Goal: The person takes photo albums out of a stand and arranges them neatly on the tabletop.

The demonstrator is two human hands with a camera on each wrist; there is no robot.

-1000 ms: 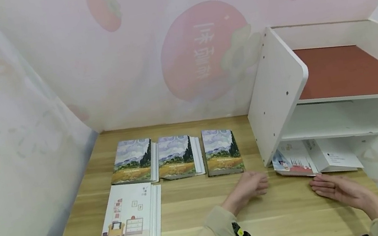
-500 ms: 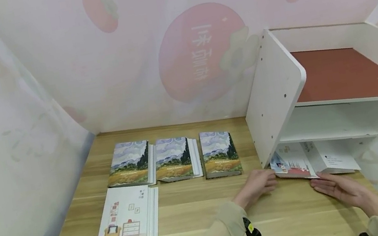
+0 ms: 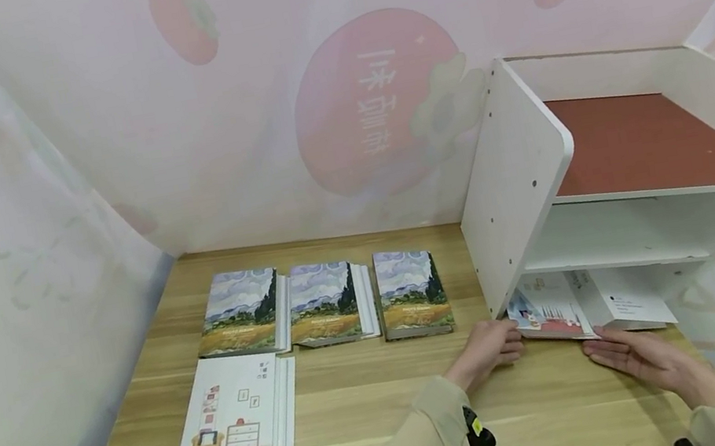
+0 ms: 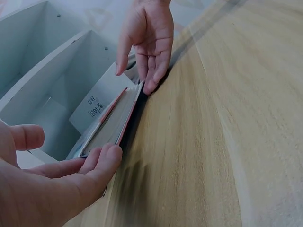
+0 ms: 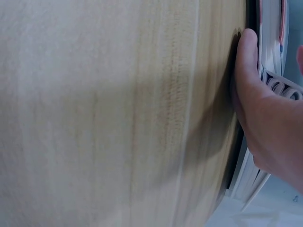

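Note:
A small stack of white illustrated books (image 3: 548, 309) (image 4: 111, 125) lies flat in the bottom compartment of a white shelf unit (image 3: 518, 179) and juts out over the wooden table (image 3: 375, 403). My left hand (image 3: 510, 336) (image 4: 102, 158) touches the stack's near left corner with straight fingers, the thumb held apart. My right hand (image 3: 603, 351) (image 4: 149, 80) lies palm-up on the table, its fingertips against the stack's front edge. In the right wrist view, the right hand (image 5: 248, 52) presses along the page edges of the books (image 5: 272, 23).
Three books with painted landscape covers (image 3: 324, 302) lie in a row at the back of the table. A stack of white illustrated books (image 3: 234, 418) lies in front of them at the left. Pink curtains close off the back and left. The shelf's upper board is red-brown (image 3: 645, 144).
My left hand has slid right across the table to the stack's corner. My right hand has crept forward to the stack's front edge.

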